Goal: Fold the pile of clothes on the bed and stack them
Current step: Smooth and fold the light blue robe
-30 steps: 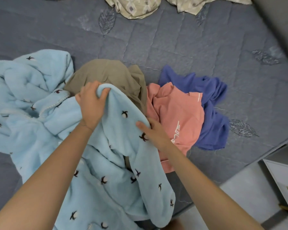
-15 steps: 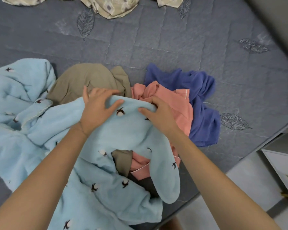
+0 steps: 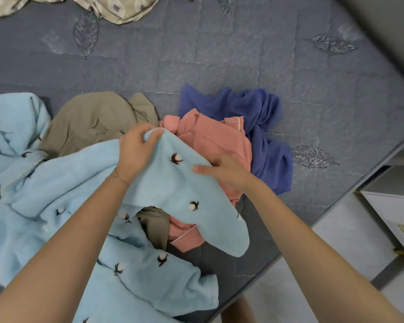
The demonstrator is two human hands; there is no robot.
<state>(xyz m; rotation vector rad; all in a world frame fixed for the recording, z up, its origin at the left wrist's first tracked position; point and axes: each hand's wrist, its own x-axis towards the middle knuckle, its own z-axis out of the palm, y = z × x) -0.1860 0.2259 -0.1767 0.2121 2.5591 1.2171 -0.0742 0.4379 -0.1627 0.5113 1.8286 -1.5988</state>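
A fluffy light-blue garment [image 3: 56,206] with small dark cotton-flower marks lies crumpled over the near left of the bed [image 3: 219,54]. My left hand [image 3: 135,152] grips the top of one raised fold of it. My right hand [image 3: 222,170] holds the same fold's right edge, thumb on top and fingers tucked under the fabric. Behind the fold lie an olive-brown garment [image 3: 91,120], a salmon-pink garment [image 3: 215,138] and a dark blue garment [image 3: 261,127], all unfolded and overlapping.
The grey quilted bedcover with leaf stitching stretches away behind the pile. A beige patterned cloth [image 3: 117,8] lies at the far edge. The bed's edge runs diagonally at right, with pale floor [image 3: 336,241] and a white furniture piece [image 3: 397,220] beyond.
Both hands have lifted the blue fold a little and drawn it taut; my right hand has shifted right along its edge. More of the pink and olive garments shows beneath.
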